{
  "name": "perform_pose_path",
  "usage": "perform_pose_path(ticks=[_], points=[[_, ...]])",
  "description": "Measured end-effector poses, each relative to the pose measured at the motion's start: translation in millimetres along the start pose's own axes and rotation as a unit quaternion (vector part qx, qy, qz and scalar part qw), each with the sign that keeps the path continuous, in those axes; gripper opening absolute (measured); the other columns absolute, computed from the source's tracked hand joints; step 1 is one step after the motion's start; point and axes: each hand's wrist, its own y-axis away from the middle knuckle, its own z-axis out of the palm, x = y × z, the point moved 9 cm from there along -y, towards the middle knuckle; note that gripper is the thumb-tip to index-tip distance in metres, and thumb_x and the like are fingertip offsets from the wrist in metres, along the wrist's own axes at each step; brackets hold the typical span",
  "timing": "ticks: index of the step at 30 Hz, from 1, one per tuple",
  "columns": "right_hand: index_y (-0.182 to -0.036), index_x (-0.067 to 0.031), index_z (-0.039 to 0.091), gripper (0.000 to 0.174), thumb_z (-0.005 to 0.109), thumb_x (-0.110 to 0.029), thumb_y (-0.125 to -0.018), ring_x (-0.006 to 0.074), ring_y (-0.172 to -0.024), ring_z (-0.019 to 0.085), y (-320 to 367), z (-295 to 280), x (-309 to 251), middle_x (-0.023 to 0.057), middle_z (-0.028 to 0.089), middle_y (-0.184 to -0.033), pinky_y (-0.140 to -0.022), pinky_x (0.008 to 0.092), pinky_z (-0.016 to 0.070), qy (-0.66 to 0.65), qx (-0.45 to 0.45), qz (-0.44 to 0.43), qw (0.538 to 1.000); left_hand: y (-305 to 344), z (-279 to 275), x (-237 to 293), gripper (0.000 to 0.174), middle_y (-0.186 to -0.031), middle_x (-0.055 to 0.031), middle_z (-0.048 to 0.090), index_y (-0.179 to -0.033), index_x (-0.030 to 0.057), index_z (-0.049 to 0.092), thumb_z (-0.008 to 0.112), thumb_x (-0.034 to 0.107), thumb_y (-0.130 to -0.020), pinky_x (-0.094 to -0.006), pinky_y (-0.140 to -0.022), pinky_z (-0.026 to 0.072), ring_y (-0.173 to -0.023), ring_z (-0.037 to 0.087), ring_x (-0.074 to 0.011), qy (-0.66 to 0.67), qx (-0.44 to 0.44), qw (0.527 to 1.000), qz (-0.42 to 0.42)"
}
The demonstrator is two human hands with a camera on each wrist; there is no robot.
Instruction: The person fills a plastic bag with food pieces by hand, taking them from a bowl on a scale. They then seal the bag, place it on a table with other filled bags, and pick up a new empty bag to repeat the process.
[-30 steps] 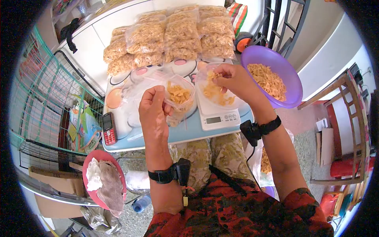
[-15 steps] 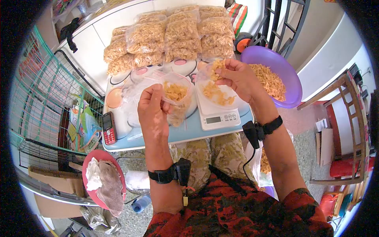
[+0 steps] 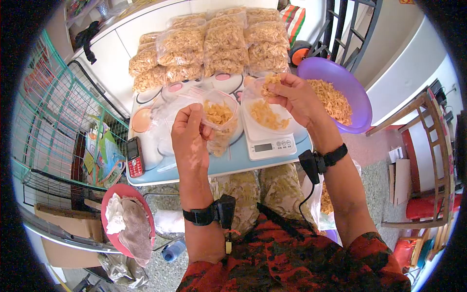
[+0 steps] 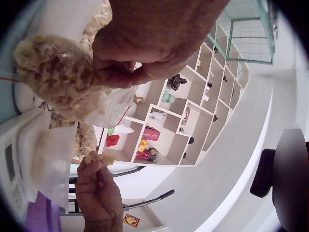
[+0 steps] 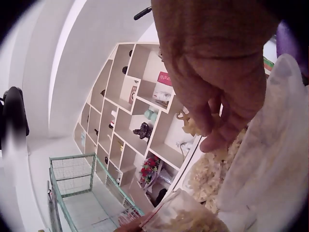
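My left hand [image 3: 190, 138] grips the rim of a clear plastic bag [image 3: 224, 138] between thumb and fingers, its mouth spread and thin dried yellow flakes inside. The bag [image 4: 53, 72] bulges with them in the left wrist view. A pinch of the same flakes [image 3: 269, 86] is in my right hand [image 3: 299, 100], raised above a translucent bowl [image 3: 287, 127]. More flakes lie in that bowl, which stands on a white kitchen scale [image 3: 272, 152]. In the right wrist view, a few flakes [image 5: 192, 125] poke out from the fingertips.
Filled bags [image 3: 224, 41] are stacked along the table's back. A purple basin [image 3: 362, 114] of flakes stands right of the scale. Flat plastic bags lie left of my left hand, and a red phone [image 3: 134, 158] rests at the table's left edge. A wire cage [image 3: 63, 126] borders the left.
My right hand has risen out of the bowl with a pinch of flakes, then stayed nearly still over the last half second. My left hand keeps its hold on the bag.
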Motion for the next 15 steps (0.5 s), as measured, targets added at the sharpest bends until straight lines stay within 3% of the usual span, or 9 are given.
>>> perform_pose_path(ticks=[11, 15], points=[[-0.104, 0.0001, 0.059, 0.017, 0.063, -0.003, -0.088, 0.0199, -0.091, 0.066, 5.8, 6.7, -1.6, 0.0094, 0.064, -0.100, -0.078, 0.0276, 0.0587, -0.034, -0.008, 0.015, 0.999, -0.2, 1.4, -0.7, 0.016, -0.066, 0.0018, 0.047, -0.092, 0.0036, 0.056, 0.063, 0.018, -0.092, -0.0217, -0.046, 0.0342, -0.053, 0.041, -0.0063, -0.001, -0.012, 1.000, 0.002], [-0.109, 0.0016, 0.057, 0.024, 0.064, -0.005, -0.087, 0.0216, -0.090, 0.066, 5.6, 3.0, 1.8, 0.0100, 0.063, -0.102, -0.077, 0.0313, 0.0589, -0.040, 0.010, 0.013, 0.999, -0.1, 1.2, -1.1, 0.016, -0.066, 0.0017, 0.048, -0.092, 0.0035, 0.056, 0.062, 0.018, -0.092, -0.0218, -0.046, 0.0344, -0.053, 0.041, -0.0066, 0.005, -0.013, 1.000, 0.001]])
